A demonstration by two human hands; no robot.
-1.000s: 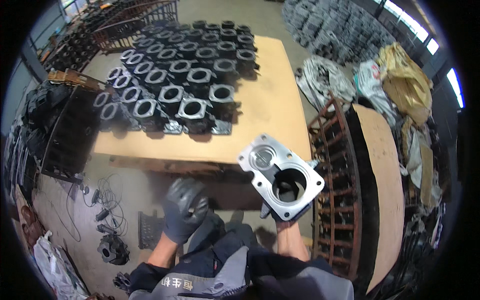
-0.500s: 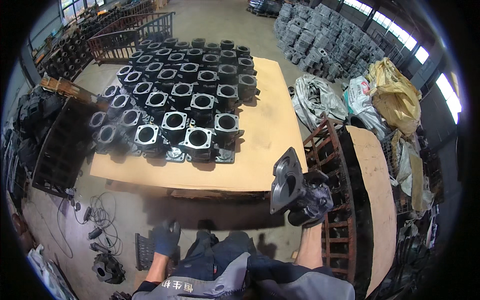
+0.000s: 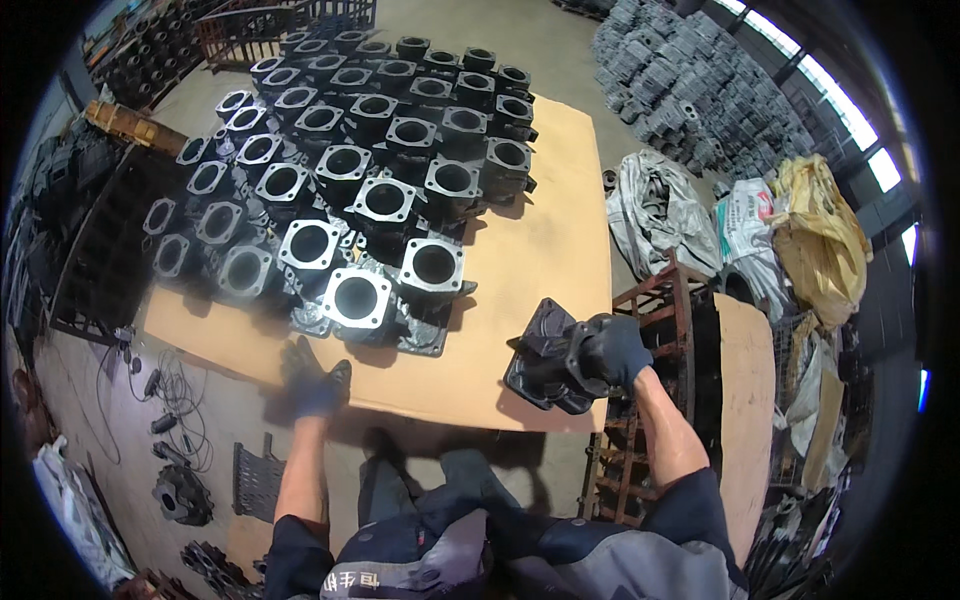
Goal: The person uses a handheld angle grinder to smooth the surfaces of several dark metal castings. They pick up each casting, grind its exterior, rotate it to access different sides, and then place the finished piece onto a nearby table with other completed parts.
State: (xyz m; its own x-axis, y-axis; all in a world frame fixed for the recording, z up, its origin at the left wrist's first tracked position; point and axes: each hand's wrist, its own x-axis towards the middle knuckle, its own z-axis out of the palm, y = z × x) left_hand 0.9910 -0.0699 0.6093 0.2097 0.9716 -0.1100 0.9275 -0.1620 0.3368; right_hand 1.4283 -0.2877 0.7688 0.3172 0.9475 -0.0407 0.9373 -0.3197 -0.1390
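**Here, one casting held at the board's right edge**

Here we see, far left, a dark rack (image 3: 95, 250) beside the tabletop (image 3: 545, 250), a pale wooden board. Cables (image 3: 165, 395) and small metal parts lie on the floor below it.

Across the board's left and middle stand rows of castings (image 3: 350, 170), each with a square flange and a round bore facing up. The nearest ones sit close to the front edge.

Our left hand (image 3: 315, 378), gloved in dark blue, rests at the board's front edge just below the nearest castings. Its fingers are spread and it grips nothing.

Further right, our right hand (image 3: 612, 350), also gloved, is closed around one dark casting (image 3: 545, 368). That casting is tilted on its side at the board's front right corner; we cannot tell whether it touches the wood or hangs just above it. It is apart from the rows.

Right of the hand stands a rusty frame (image 3: 665, 300), then a second board (image 3: 745, 420). Beyond lie grey, white and yellow sacks (image 3: 740, 215) and a heap of grey parts (image 3: 690, 90).
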